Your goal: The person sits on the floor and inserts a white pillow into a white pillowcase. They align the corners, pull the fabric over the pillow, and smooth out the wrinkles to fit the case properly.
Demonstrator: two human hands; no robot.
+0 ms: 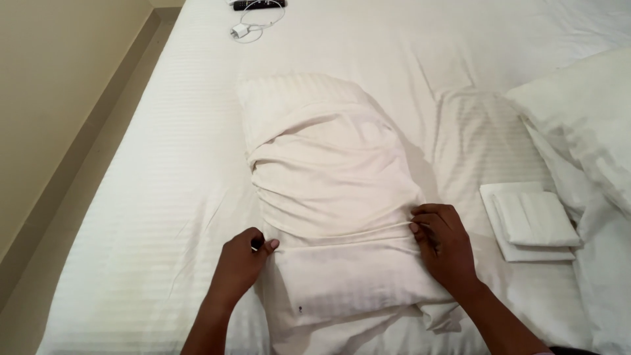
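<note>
A white pillow (342, 279) lies lengthwise in the middle of the bed, partly inside a cream pillowcase (328, 171) that covers its far part and is bunched in folds. My left hand (242, 263) pinches the pillowcase's open edge at the pillow's left side. On the right side, my right hand (442, 244) grips that same edge. The near end of the pillow is bare between my hands.
The bed (164, 197) has a white striped sheet. Folded white linens (534, 220) lie at the right, below another white pillow (585, 112). A white charger with cable (242, 29) and a dark remote (258, 4) lie at the far edge. A beige wall and floor strip (59, 131) run along the left.
</note>
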